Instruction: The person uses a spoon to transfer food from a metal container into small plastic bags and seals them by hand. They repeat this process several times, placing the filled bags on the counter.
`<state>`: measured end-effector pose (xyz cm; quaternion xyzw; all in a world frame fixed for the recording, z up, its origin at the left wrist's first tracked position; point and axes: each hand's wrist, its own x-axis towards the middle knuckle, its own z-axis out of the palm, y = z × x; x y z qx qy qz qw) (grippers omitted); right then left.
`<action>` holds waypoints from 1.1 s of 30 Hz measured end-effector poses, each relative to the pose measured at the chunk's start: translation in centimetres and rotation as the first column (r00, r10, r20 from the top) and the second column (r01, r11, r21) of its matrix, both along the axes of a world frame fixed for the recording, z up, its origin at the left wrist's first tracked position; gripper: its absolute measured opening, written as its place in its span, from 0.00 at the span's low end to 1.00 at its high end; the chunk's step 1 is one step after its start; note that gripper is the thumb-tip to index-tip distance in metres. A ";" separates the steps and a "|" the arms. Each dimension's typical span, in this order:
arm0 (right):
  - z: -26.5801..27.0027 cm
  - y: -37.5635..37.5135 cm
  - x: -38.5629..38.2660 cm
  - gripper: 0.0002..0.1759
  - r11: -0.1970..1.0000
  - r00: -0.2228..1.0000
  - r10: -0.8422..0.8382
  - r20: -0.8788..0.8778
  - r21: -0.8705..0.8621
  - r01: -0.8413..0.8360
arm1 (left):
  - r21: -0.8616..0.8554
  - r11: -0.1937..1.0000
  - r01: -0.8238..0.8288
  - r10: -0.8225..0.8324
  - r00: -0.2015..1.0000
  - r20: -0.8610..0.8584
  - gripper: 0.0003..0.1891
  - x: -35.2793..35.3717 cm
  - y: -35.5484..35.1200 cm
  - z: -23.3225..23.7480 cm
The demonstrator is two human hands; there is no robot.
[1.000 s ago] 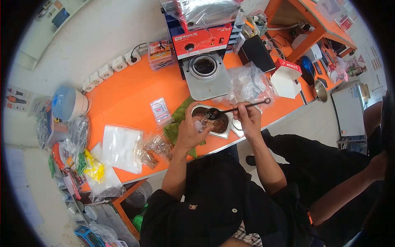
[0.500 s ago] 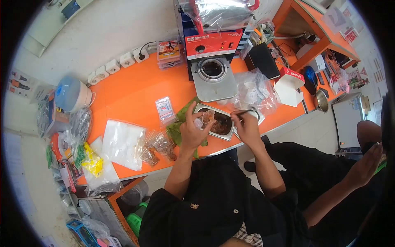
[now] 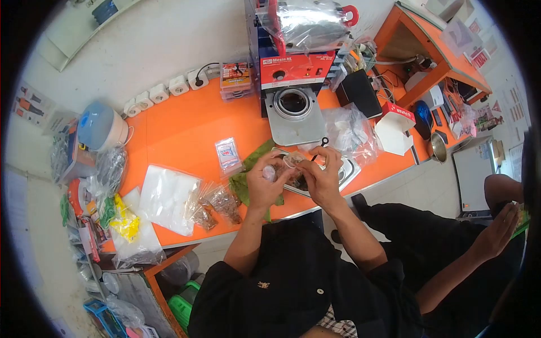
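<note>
Over a metal food pan (image 3: 303, 192) of dark brown food, my left hand (image 3: 265, 183) is closed round a small clear plastic bag (image 3: 292, 160) with some brownish food in it. My right hand (image 3: 324, 180) is closed on a dark-handled utensil (image 3: 324, 142), probably a spoon; its ring-ended handle sticks up past the fingers and its lower end is hidden. Those fingertips also meet the bag's rim. A second metal pan or lid (image 3: 350, 170) lies right of the first. Green leaf (image 3: 242, 186) spreads under and beside my left hand.
Behind the pan stands a red-panelled sealing machine (image 3: 293, 70) with a round opening. Filled clear bags (image 3: 222, 201), white plastic sheets (image 3: 169, 197) and a small packet (image 3: 227, 155) lie to the left. Crumpled plastic (image 3: 352, 132) is at right. Another person's hand (image 3: 499, 231) shows at far right.
My right hand has moved left and turned, bringing its fingers to the bag's rim. The utensil handle now points upward. My left hand stays over the pan with the bag.
</note>
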<state>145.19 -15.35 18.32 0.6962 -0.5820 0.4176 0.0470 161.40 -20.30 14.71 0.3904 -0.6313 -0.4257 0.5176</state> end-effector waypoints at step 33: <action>0.4 1.0 -1.2 0.32 0.892 0.485 0.133 0.864 0.109 -0.438 | 0.124 0.977 0.172 -0.142 0.964 -0.223 0.05 0.5 1.9 1.1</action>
